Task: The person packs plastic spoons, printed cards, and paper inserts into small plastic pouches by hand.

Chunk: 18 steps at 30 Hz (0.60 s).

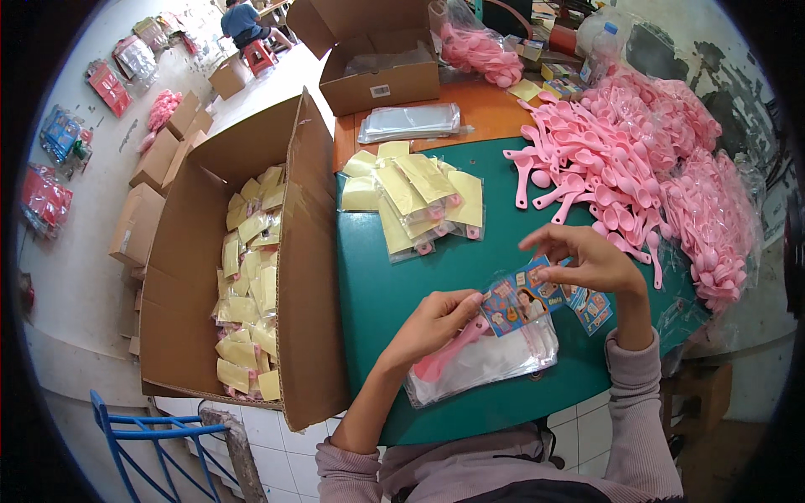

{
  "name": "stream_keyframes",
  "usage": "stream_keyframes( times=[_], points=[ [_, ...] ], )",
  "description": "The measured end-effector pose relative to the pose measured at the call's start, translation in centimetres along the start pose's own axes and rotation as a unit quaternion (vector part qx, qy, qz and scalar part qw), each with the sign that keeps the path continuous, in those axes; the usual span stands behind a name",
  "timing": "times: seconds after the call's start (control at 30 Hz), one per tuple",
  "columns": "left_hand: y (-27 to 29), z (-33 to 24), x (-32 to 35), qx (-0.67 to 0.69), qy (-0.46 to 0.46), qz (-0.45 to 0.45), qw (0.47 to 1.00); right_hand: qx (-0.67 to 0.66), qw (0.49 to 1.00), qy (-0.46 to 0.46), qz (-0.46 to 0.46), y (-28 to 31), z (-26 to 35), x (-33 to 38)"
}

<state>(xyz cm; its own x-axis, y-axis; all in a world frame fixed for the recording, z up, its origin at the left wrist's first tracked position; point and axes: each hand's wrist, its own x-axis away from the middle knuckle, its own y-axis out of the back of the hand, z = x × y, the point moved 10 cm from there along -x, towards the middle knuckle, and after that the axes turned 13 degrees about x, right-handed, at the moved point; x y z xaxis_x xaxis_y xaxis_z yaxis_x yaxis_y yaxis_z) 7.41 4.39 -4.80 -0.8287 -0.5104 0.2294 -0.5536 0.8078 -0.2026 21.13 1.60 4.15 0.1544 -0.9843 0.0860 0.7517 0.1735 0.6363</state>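
Note:
A blue printed card [520, 300] is held slantwise over the near part of the green table. My left hand [436, 325] pinches at its left end, thumb and fingers together. At the card's upper right edge, the thumb and bent fingers of my right hand [587, 261] close on it. Below lies a pink measuring spoon [449, 356] on a stack of clear plastic bags [503, 360]; whether the spoon is inside a bag I cannot tell. Several more blue cards [591, 310] rest under my right wrist.
A large open carton [314, 277] at left holds several packed bags with yellowish cards [243, 310]. More packed bags [411, 193] lie at the table's far side. Pink spoons [604, 159] heap at right. Behind are clear bags [411, 122] and another carton [381, 88]. A person [243, 23] sits far off.

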Motion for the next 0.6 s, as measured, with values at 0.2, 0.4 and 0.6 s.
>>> stream_keyframes(
  times=[0.2, 0.4, 0.6],
  points=[
    [-0.7, -0.1, 0.3, -0.024, 0.024, 0.034, 0.999, -0.044, 0.999, -0.014, -0.002, -1.9, 0.0, -0.4],
    [-1.7, -0.8, 0.5, -0.015, 0.029, 0.071, 0.997, 0.042, 0.997, 0.064, -0.022, -4.8, 2.1, -1.0],
    [-1.0, -2.1, 0.7, -0.157, -0.044, 0.006, 0.987, -0.014, 0.997, 0.059, 0.041, -6.0, 1.2, -1.1]
  ],
)
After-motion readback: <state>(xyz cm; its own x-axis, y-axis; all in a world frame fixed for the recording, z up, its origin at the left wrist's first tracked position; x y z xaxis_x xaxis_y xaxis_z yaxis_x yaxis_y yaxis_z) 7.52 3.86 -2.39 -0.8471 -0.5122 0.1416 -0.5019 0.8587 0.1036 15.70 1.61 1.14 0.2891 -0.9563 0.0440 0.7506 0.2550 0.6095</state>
